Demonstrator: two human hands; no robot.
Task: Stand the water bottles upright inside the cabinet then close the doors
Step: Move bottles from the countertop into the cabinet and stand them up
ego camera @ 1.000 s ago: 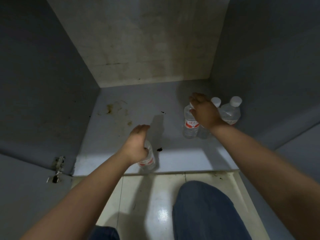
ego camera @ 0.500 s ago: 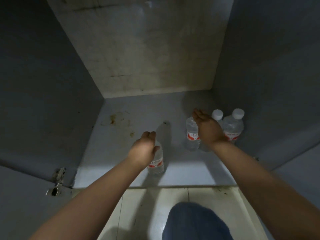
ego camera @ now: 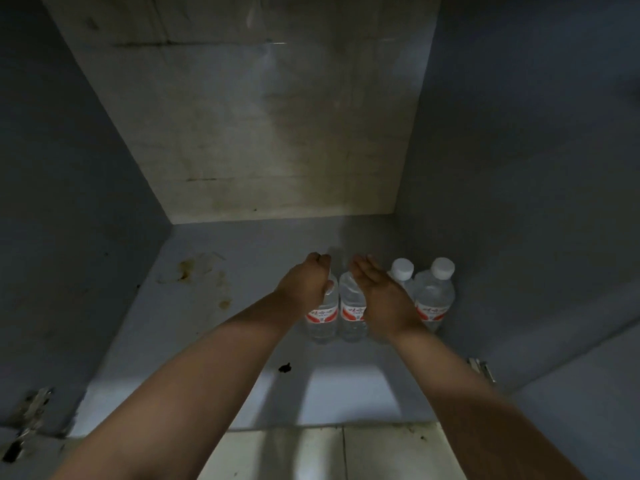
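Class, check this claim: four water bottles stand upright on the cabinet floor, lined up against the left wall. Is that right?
Not quite. The head view shows the four water bottles upright on the cabinet floor, but lined up toward the right wall, not the left.

Four clear water bottles (ego camera: 433, 299) with red labels stand upright in a row on the cabinet floor (ego camera: 207, 327), toward three o'clock.

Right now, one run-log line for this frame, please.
left hand: grips leftmost bottle | right hand: open, by second bottle | four bottles upright, row | cabinet doors: open
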